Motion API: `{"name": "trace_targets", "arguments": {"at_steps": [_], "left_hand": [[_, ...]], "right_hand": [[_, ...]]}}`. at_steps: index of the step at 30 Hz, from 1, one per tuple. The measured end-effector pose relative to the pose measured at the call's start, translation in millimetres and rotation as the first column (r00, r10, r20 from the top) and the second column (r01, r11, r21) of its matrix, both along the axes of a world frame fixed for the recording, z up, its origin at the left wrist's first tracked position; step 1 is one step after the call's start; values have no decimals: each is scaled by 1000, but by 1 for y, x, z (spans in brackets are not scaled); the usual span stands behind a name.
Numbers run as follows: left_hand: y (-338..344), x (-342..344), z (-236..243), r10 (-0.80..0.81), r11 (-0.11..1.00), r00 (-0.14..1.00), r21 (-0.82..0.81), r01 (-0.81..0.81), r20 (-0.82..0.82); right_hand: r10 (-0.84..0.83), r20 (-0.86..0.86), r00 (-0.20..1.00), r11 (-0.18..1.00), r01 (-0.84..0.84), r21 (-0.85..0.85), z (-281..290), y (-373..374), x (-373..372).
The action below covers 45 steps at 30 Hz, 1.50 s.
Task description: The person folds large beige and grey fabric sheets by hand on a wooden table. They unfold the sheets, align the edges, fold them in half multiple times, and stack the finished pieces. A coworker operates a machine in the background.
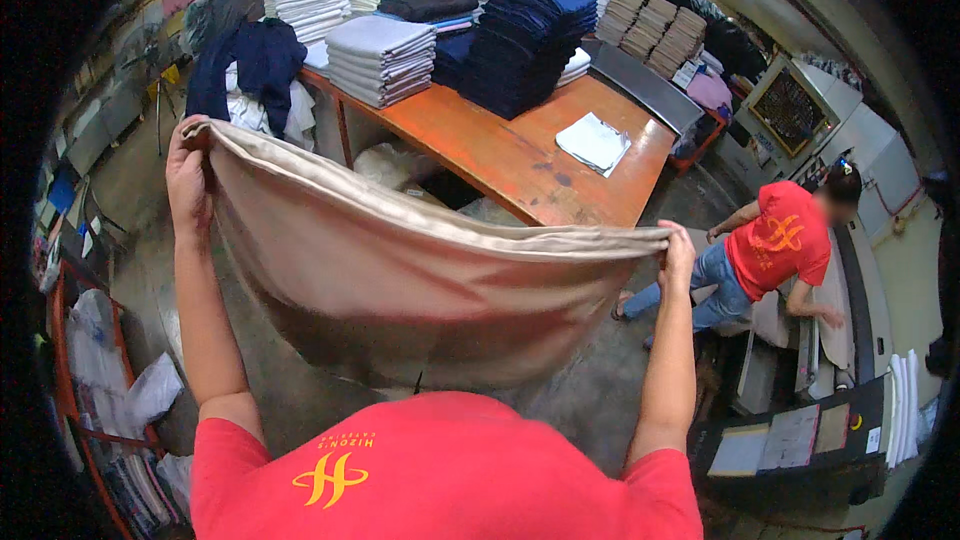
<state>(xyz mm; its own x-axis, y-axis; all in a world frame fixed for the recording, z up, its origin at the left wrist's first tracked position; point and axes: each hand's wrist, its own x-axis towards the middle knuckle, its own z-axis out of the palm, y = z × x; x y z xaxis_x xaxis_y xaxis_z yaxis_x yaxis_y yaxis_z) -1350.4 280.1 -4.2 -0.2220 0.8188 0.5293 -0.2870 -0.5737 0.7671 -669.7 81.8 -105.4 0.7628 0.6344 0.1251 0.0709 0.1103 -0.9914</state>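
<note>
A large beige cloth (420,280) hangs stretched between my two raised hands, its folded upper edge sagging in the middle. My left hand (190,185) is closed round the cloth's left corner, higher than the other side. At the right corner, my right hand (677,258) pinches the edge between thumb and fingers. The lower part of the cloth hangs loose above the floor, in front of my red shirt.
Ahead stands an orange-topped table (450,155) with stacks of folded white cloths (380,60), dark blue cloths (520,45) and papers (593,143). A co-worker in red (785,240) bends over a machine at right. A rack (100,370) with plastic bags stands left.
</note>
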Motion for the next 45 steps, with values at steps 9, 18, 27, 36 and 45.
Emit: {"name": "trace_targets", "arguments": {"at_steps": [9, 18, 27, 36, 45], "left_hand": [[-161, -23, -12, -457, 205, 836, 878, 432, -304], [-30, 241, -24, -624, 736, 744, 141, 662, -237], [-50, 248, -29, -338, 852, 728, 134, 505, -597], [-81, 276, -45, -303, 887, 802, 156, 435, -516], [-19, 264, -8, -182, 943, 880, 176, 283, -439]], "right_hand": [[6, -362, 932, 927, 130, 351, -17, -72, -8], [687, 267, 676, 724, -665, -182, 101, 126, -246], [175, 758, 628, 935, -348, 72, 94, 54, -306], [247, 622, 743, 956, -290, -34, 64, 17, -295], [866, 481, 135, 474, -528, -705, -18, -15, -267]]}}
